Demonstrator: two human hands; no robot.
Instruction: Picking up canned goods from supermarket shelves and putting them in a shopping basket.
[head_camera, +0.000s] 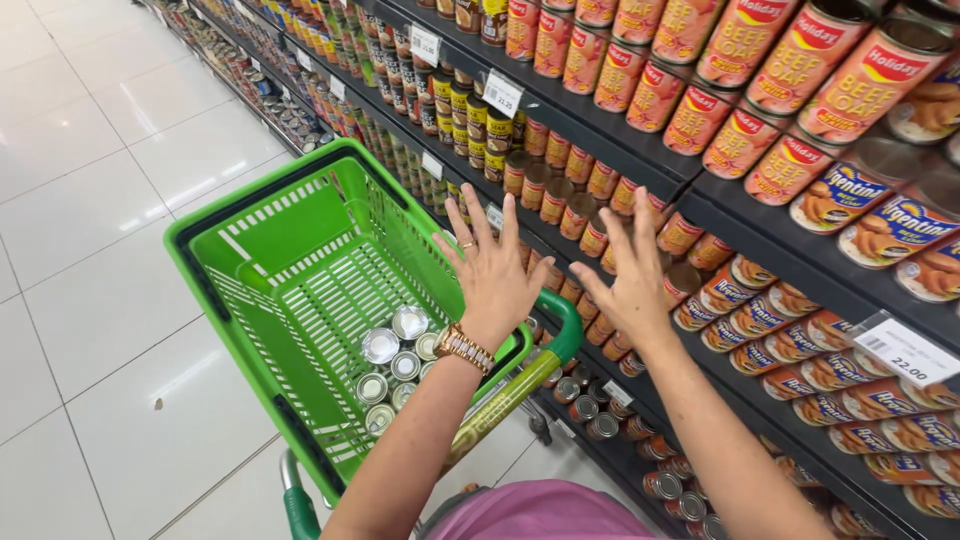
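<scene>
White glossy floor tiles (90, 220) were seen beneath a supermarket aisle, with dark shelving running along the right. Nearest the viewer, a bright green plastic shopping basket (262, 216) was carried on a trolley, its long axis pointing away up the aisle and its green-and-yellow handle (520, 385) lying across the near end. Small round silver-lidded tins (395, 365) were clustered upright in its near right corner. Above the basket's right rim, the left hand (492, 270), with a gold wristwatch, was held open, fingers spread, gripping nothing. Beside it, the right hand (632, 270) was likewise splayed empty before red-labelled cylindrical cans (560, 195) stacked on the shelves.
</scene>
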